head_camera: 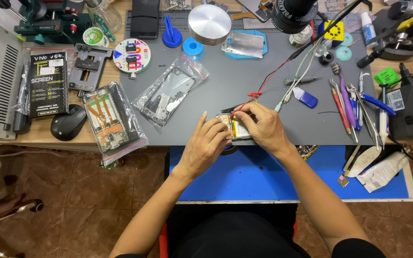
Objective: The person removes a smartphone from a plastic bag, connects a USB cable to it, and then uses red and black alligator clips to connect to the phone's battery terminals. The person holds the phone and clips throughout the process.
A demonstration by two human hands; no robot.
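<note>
The left hand (205,143) is pressing down on the small open phone (235,127), which is lying at the front edge of the grey mat (244,81). The right hand (262,125) is pinching the red and black wire tips (237,110) against the phone's top. A bagged phone part (170,90) is lying nearby on the left

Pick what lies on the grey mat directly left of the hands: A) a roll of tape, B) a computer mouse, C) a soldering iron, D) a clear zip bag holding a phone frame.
D: the clear zip bag with the phone frame lies on the grey mat just left of the left hand.
</note>
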